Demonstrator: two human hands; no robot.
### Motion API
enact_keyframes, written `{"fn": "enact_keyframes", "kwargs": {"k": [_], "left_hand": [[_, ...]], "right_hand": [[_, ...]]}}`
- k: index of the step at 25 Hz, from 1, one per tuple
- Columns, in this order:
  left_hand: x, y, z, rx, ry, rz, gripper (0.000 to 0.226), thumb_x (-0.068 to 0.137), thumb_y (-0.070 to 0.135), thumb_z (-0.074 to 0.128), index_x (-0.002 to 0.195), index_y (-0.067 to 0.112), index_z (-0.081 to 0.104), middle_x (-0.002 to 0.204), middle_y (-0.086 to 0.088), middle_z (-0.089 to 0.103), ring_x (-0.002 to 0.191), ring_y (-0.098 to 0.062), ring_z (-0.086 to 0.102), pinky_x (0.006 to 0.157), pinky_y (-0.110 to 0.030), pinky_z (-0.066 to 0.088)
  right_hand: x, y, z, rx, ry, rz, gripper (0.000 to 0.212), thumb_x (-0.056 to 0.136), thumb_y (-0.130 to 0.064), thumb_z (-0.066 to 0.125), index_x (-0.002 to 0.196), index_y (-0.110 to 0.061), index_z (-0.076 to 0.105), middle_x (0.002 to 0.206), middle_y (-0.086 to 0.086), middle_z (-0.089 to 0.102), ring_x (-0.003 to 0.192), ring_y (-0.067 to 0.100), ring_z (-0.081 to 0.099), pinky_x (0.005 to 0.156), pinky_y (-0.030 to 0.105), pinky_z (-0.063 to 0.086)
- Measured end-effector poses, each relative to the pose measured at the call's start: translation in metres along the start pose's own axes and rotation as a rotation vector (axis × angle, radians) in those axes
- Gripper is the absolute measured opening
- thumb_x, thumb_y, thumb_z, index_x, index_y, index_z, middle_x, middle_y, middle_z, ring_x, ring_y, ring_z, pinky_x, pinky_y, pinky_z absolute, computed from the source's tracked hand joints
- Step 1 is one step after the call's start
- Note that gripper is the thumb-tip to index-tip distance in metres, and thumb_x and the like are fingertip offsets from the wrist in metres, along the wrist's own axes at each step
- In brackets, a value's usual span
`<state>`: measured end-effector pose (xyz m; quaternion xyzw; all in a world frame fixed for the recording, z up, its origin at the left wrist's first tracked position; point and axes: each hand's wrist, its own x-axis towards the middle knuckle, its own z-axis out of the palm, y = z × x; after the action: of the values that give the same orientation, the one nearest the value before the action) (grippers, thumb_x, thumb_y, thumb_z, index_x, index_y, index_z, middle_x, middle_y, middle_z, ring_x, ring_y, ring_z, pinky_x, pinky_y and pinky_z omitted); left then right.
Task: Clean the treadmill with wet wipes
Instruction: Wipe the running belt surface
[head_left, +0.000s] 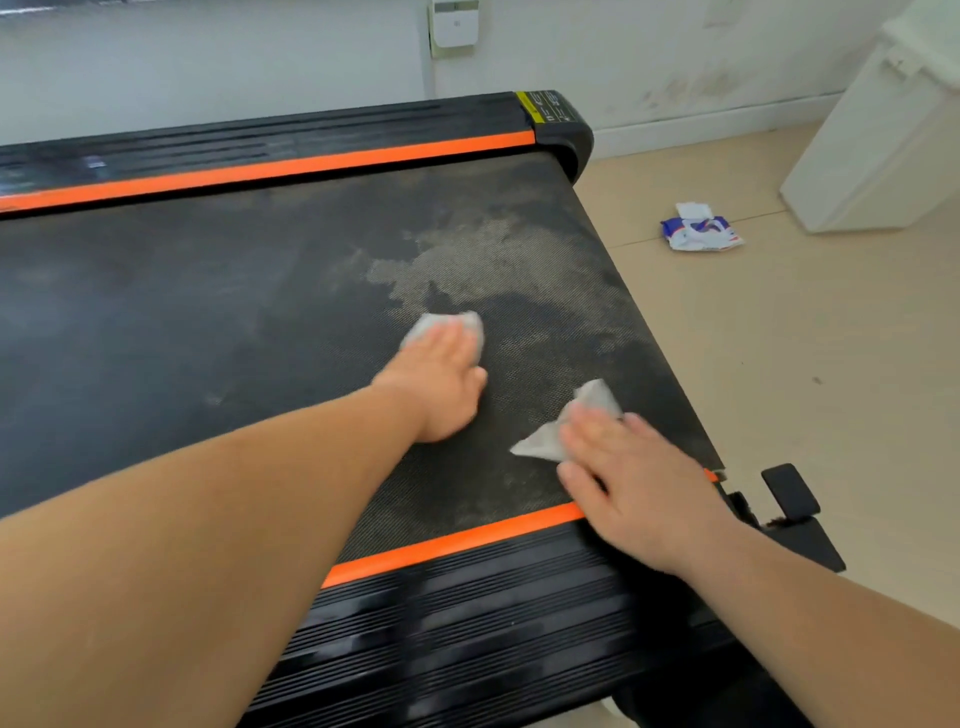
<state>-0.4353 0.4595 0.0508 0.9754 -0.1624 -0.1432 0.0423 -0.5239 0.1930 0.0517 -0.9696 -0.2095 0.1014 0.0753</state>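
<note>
Black textured rubber treadmill belt (208, 312) fills most of the view, w/ a pale dusty patch (467, 249) on its far-right part and darker areas around it. L hand (439, 382) lies palm-down on the belt's right half, fingers straight and close together, pressing a crumpled greyish-white wet wipe (452, 325) flat on the belt; only the wipe's far edge shows past the fingertips. R hand (636, 483) lies palm-down by the belt's near-right corner, fingers straight and slightly apart, pressing a second greyish-white wipe (561, 431), whose pointed corners stick out left of and beyond the fingers. Both hands are a bit blurred. An orange plastic strip (311, 161) edges the belt's far side, a second orange strip (452, 543) its near side, w/ a black ribbed side rail (467, 623) just outside the near one. Off the belt's right end, on the beige floor (779, 364), lies a white-and-blue soft wipes pack (701, 231), well apart from the belt; a white plastic bin (883, 140) stands further right.
</note>
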Motion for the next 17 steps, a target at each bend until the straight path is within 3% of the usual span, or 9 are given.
{"fn": "enact_keyframes", "kwargs": {"k": [2,4,5,7,9,10,12,14,17], "left_hand": [[-0.006,-0.017,-0.001,0.016,-0.11,-0.302,0.07,0.106,0.047,0.016,0.162,0.008,0.003,0.171,-0.013,0.002,0.158,-0.03,-0.002,0.128,-0.046,0.003],[-0.01,0.008,-0.004,0.067,-0.075,-0.198,0.067,0.109,0.044,0.02,0.162,0.006,0.007,0.171,-0.014,0.005,0.157,-0.03,0.0,0.128,-0.044,0.001],[-0.011,0.029,-0.007,0.087,-0.064,-0.028,0.066,0.109,0.042,0.023,0.162,0.006,0.008,0.172,-0.014,0.006,0.158,-0.029,0.0,0.128,-0.042,-0.001],[-0.018,0.067,-0.007,0.052,-0.111,0.263,0.063,0.11,0.037,0.027,0.164,0.01,0.008,0.173,-0.009,0.002,0.159,-0.025,-0.003,0.128,-0.039,-0.003],[-0.016,0.069,-0.008,0.041,-0.141,0.302,0.062,0.11,0.035,0.028,0.165,0.014,0.006,0.173,-0.004,-0.001,0.159,-0.02,-0.006,0.128,-0.037,-0.004],[-0.012,0.06,-0.008,0.039,-0.133,0.241,0.063,0.11,0.035,0.029,0.165,0.014,0.006,0.173,-0.005,-0.002,0.159,-0.02,-0.006,0.128,-0.037,-0.004],[-0.007,0.039,-0.009,0.015,-0.116,0.046,0.065,0.11,0.036,0.029,0.164,0.012,0.002,0.173,-0.007,-0.004,0.159,-0.022,-0.007,0.129,-0.04,-0.002],[-0.01,0.036,-0.011,0.006,-0.164,-0.006,0.066,0.11,0.038,0.025,0.164,0.011,0.0,0.173,-0.007,-0.008,0.159,-0.025,-0.01,0.129,-0.043,-0.001],[-0.036,0.085,-0.006,0.077,-0.173,0.317,0.064,0.11,0.037,0.029,0.164,0.01,0.009,0.173,-0.01,0.004,0.159,-0.028,0.0,0.128,-0.042,0.002]], "right_hand": [[-0.005,0.023,0.001,-0.025,0.051,0.336,0.08,0.095,-0.058,0.008,0.152,-0.013,0.04,0.162,0.009,0.036,0.144,0.031,0.039,0.118,0.047,0.033],[0.003,0.02,0.005,-0.043,-0.004,0.557,0.088,0.095,-0.06,0.003,0.157,-0.003,0.03,0.165,0.017,0.028,0.153,0.031,0.026,0.122,0.047,0.025],[0.009,0.008,0.005,-0.027,0.017,0.552,0.087,0.096,-0.061,0.007,0.155,-0.002,0.034,0.162,0.019,0.033,0.152,0.032,0.026,0.122,0.048,0.026],[0.016,-0.015,0.003,-0.019,0.096,0.291,0.075,0.099,-0.057,0.017,0.144,-0.008,0.052,0.148,0.013,0.052,0.143,0.029,0.037,0.118,0.047,0.03],[0.014,-0.023,-0.001,-0.005,0.039,0.057,0.069,0.098,-0.053,0.019,0.142,-0.015,0.056,0.152,0.004,0.051,0.145,0.02,0.037,0.123,0.044,0.024],[0.011,-0.017,-0.005,-0.019,-0.004,0.039,0.07,0.097,-0.052,0.017,0.146,-0.016,0.053,0.156,0.001,0.046,0.147,0.018,0.035,0.125,0.043,0.022],[0.012,0.001,-0.006,-0.115,0.012,0.169,0.075,0.092,-0.051,0.014,0.144,-0.013,0.052,0.153,0.005,0.048,0.138,0.025,0.044,0.118,0.042,0.031],[0.011,0.007,-0.009,-0.192,-0.04,0.389,0.081,0.088,-0.051,0.01,0.142,-0.007,0.051,0.15,0.011,0.049,0.133,0.031,0.046,0.114,0.045,0.035],[0.009,-0.003,-0.012,-0.151,-0.128,0.464,0.081,0.09,-0.046,0.01,0.15,-0.003,0.043,0.158,0.014,0.042,0.147,0.026,0.034,0.122,0.044,0.024]]}}
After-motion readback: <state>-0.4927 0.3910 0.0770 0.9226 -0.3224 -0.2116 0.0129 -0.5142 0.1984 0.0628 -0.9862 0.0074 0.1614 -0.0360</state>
